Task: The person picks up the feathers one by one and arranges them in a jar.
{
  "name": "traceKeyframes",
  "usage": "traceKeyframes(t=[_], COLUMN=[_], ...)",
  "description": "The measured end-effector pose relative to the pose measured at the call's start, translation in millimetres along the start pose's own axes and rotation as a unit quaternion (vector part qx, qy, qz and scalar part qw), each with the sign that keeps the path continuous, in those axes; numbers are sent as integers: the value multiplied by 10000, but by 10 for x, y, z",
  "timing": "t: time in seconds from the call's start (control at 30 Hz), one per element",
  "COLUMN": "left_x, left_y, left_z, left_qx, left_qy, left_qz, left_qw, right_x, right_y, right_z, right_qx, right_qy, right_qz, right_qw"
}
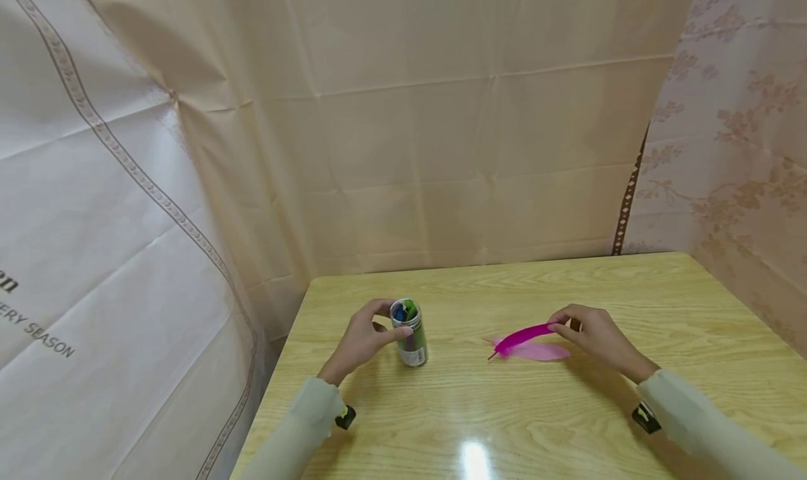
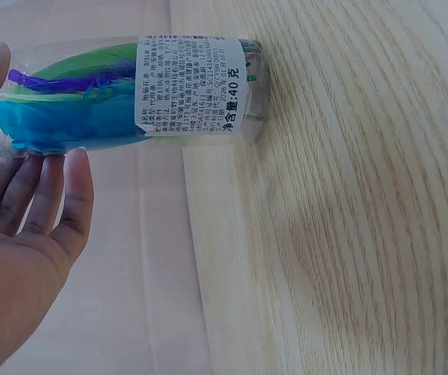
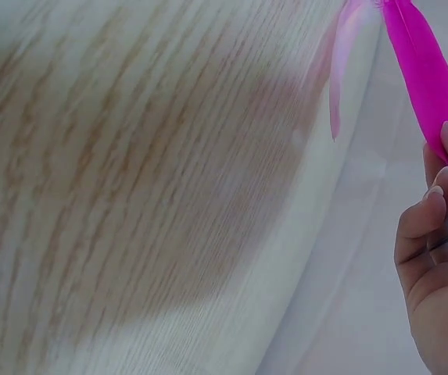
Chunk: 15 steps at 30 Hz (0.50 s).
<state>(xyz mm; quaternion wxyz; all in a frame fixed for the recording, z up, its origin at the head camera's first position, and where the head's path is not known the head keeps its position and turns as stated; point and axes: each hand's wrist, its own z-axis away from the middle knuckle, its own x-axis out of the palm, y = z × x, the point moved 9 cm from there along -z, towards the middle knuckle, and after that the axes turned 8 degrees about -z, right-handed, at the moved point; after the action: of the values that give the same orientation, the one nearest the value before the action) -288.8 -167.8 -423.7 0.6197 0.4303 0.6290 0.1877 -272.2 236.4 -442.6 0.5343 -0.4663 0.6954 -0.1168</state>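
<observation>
A clear jar [image 1: 415, 348] stands upright on the table, left of centre. My left hand [image 1: 361, 338] grips it near its open mouth, thumb on one side and fingers on the other. Through its wall, the left wrist view shows blue feathers [image 2: 59, 125], a green feather [image 2: 91, 61] and a purple feather [image 2: 75, 81]. In my right hand [image 1: 597, 334], thumb and fingers pinch the tip of a magenta feather [image 3: 421, 66], its quill pointing left. Beneath it lies a light pink feather [image 1: 539, 352]; whether the two touch cannot be told.
The wood-grain table [image 1: 567, 424] ends at a back edge against a beige hanging cloth [image 1: 454, 151]. Patterned cloths hang at the left [image 1: 113, 221] and right [image 1: 744, 151]. A white printed label [image 2: 188, 86] covers part of the jar.
</observation>
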Motion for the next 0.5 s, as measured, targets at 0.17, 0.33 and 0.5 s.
traceKeyframes(t=[0.17,0.33,0.5], left_x=[-5,-3,-2], left_y=[-4,-13,-14], left_z=[5,0,-6], left_qx=[11,25,9], left_qy=[14,26,35], left_qz=[-16,-44,-54], left_qw=[10000,10000,10000], right_x=[3,1,-8], right_y=[-26,-52,-81], right_z=[-27,-66,-110], right_qx=[-14,-153,-252], right_qy=[11,96,158], right_qz=[22,36,28], right_qw=[10000,9998,9996])
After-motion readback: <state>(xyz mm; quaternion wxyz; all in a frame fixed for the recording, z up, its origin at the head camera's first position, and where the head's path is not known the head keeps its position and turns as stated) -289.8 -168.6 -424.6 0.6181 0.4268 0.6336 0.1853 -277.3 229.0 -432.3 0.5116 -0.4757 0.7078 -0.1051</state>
